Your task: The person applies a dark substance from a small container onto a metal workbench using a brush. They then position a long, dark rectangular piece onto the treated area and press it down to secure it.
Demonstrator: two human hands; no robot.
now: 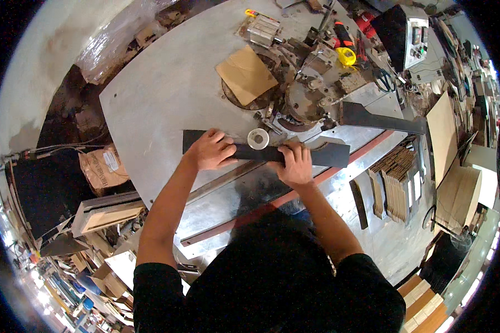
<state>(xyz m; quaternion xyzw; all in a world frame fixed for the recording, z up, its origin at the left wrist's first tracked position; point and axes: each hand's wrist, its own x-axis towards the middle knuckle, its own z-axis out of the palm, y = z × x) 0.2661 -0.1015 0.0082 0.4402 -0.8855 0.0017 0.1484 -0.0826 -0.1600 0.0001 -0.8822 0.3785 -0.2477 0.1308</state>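
Observation:
A long dark board (330,155) with a curved notch in its right half lies across the middle of the grey machine table (155,100). My left hand (212,149) grips it near its left end, fingers bent over the far edge. My right hand (294,161) holds it right of the middle, with the fingers also over the far edge. Between my hands, at the board's far side, stands a white round roller (258,139) with a hollow centre. Whether it touches the board I cannot tell. Behind it is a metal machine head (305,102) with a round plate.
A cardboard sheet (246,75) covers a disc at the back. A dark, narrowing panel (377,119) lies to the right. A yellow tape measure (346,56) and scissors (384,79) lie beyond. Stacked panels (394,183) stand at right; a reddish rail (283,200) crosses in front.

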